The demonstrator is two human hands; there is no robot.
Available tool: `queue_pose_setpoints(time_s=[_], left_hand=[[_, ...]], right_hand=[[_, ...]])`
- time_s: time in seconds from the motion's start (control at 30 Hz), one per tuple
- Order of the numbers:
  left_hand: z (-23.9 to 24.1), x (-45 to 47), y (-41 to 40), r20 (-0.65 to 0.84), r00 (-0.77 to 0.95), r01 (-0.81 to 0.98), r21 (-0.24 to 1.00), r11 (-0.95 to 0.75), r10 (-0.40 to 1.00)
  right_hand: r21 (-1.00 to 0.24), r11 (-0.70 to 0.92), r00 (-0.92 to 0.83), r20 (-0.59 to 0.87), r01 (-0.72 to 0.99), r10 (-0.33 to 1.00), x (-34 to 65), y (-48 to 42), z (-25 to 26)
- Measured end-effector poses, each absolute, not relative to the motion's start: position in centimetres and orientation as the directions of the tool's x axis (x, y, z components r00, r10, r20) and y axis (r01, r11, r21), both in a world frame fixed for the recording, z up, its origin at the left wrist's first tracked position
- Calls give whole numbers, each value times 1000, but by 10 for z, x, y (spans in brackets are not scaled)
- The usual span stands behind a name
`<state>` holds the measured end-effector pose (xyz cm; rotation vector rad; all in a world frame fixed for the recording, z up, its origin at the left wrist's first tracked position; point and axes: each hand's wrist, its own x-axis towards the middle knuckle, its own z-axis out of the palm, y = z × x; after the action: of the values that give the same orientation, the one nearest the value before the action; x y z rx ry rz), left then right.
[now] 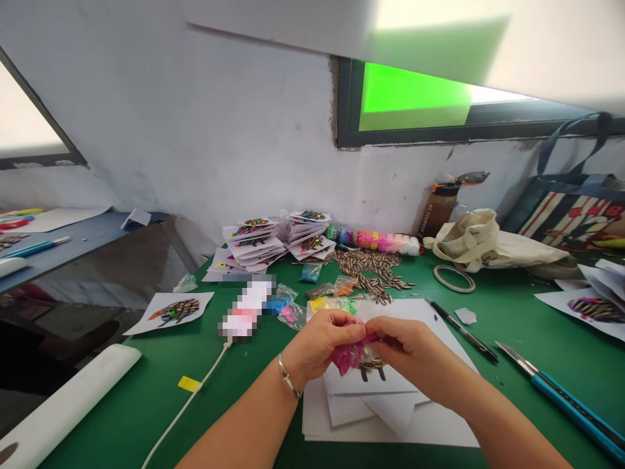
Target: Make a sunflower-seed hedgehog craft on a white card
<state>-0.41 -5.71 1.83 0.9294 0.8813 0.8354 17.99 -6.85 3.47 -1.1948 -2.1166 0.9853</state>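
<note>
Both hands meet over the papers in the middle of the table. A small clear plastic bag of pink clay (347, 355) is pinched between the fingers of my left hand (319, 344). My right hand (407, 348) closes its fingertips on the right side of the same bag. Below them lies a card (390, 381) with striped sunflower seeds and two black legs, partly hidden by the bag and hands. It rests on folded paper and a stack of white sheets (439, 423). Small bags of yellow and green clay (336, 304) lie just beyond my left hand.
Striped sunflower seeds (368, 267) are heaped behind the papers, beside stacked seed cards (254, 244). A pen (463, 331) and a blue utility knife (566, 397) with its blade out lie right. A tape roll (454, 278), cloth bag (493, 244) and cabled phone-like object (247, 312) surround them.
</note>
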Motion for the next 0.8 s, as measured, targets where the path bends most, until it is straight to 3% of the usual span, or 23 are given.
queue_pose_setpoints(time_s=[0.33, 0.8], left_hand=[[21, -6, -57, -249, 427, -202, 911, 360, 869], [17, -9, -53, -212, 441, -176, 932, 315, 872]], right_hand=[[-707, 497, -483, 246, 503, 840, 176, -66, 27], [-804, 356, -343, 203, 476, 917, 165, -67, 24]])
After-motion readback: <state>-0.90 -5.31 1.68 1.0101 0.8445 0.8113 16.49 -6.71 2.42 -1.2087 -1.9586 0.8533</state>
